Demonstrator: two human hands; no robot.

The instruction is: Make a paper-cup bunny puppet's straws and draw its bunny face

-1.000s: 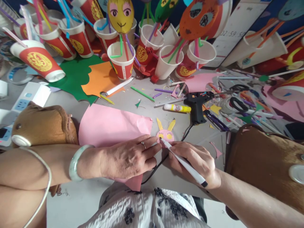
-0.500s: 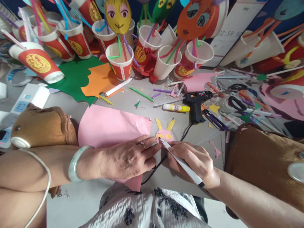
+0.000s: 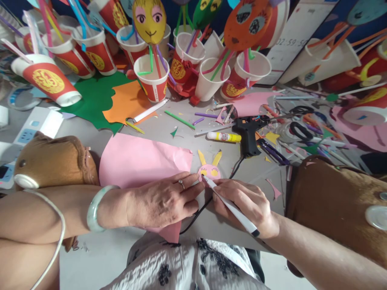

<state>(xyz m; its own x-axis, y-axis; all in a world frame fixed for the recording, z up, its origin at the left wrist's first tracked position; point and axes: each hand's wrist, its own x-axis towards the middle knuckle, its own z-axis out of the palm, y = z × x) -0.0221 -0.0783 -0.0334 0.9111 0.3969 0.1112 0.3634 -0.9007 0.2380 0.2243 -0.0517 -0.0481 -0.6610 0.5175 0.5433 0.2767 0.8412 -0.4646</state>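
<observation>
A small pink paper face [image 3: 214,168] with two yellow ears, yellow eyes and drawn lashes lies on the table. My right hand [image 3: 244,205] grips a white marker [image 3: 232,209] with a dark end cap, its tip on the face near the left eye. Over the large pink paper sheet [image 3: 142,157] lies my left hand [image 3: 169,197], palm down, wearing a ring. Its fingertips press at the face's left edge, close beside the marker tip. The lower part of the face is hidden by my fingers.
Beyond my hands are a glue stick [image 3: 224,137], a black glue gun [image 3: 248,135] with its cable, and paper scraps. Red and white cups [image 3: 152,78] with straws and paper faces line the back. Brown bags [image 3: 57,161] flank my arms; scissors [image 3: 299,131] lie at right.
</observation>
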